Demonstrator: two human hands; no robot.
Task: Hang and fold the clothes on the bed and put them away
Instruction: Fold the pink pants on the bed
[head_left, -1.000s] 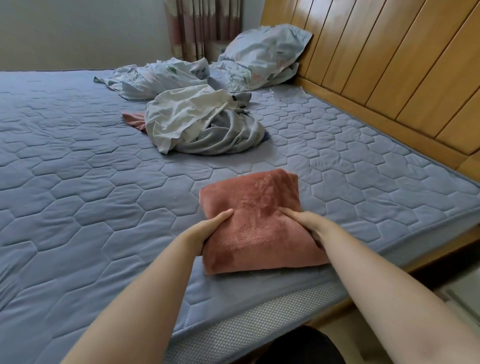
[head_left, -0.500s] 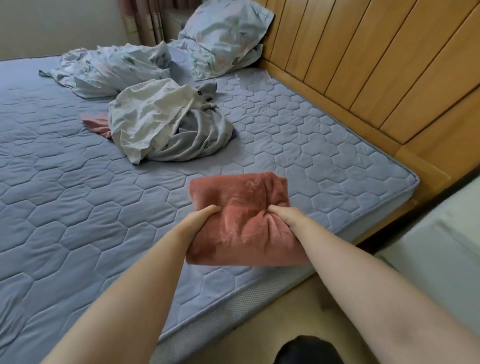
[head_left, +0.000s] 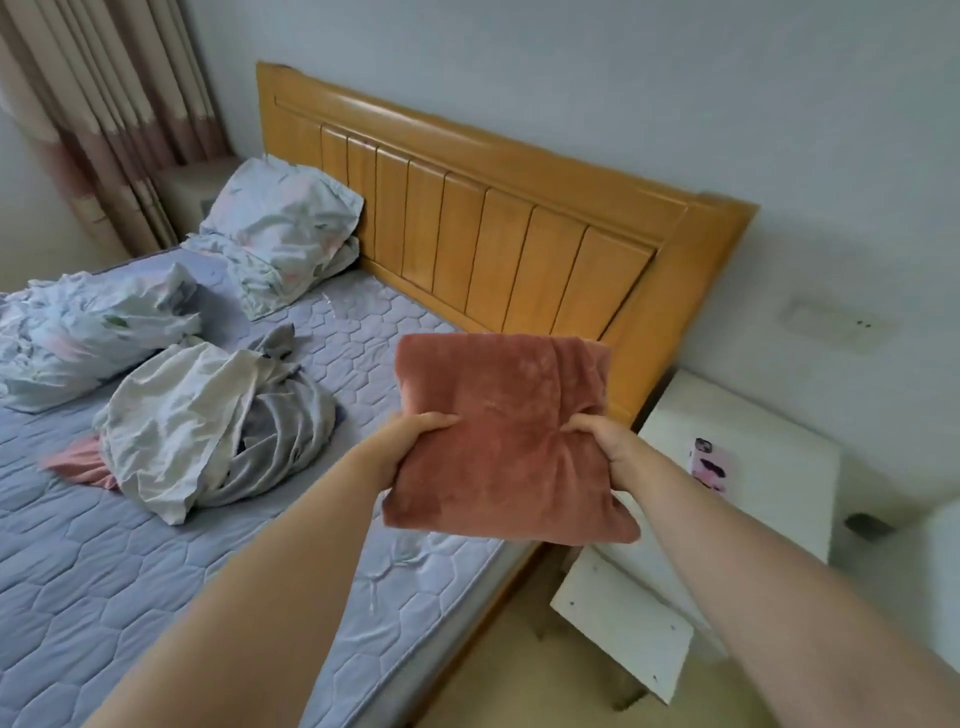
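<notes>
A folded rust-pink towel (head_left: 498, 436) is held up in the air over the bed's right edge. My left hand (head_left: 415, 428) grips its left side and my right hand (head_left: 602, 441) grips its right side, thumbs on top. On the blue quilted mattress (head_left: 130, 561) lies a heap of unfolded clothes: a white garment (head_left: 176, 415) over a grey one (head_left: 280, 431), with a pink piece (head_left: 78, 462) poking out at its left.
A crumpled floral sheet (head_left: 88, 332) and a pillow (head_left: 280, 228) lie at the bed's head by the wooden headboard (head_left: 493, 234). A white nightstand (head_left: 753, 467) with a phone (head_left: 709, 462) on it stands right of the bed, its door (head_left: 623, 629) open. Curtains (head_left: 104, 119) hang at the back left.
Both hands have lifted the folded towel off the mattress and carried it to the right, toward the nightstand. The view has swung right and up with it.
</notes>
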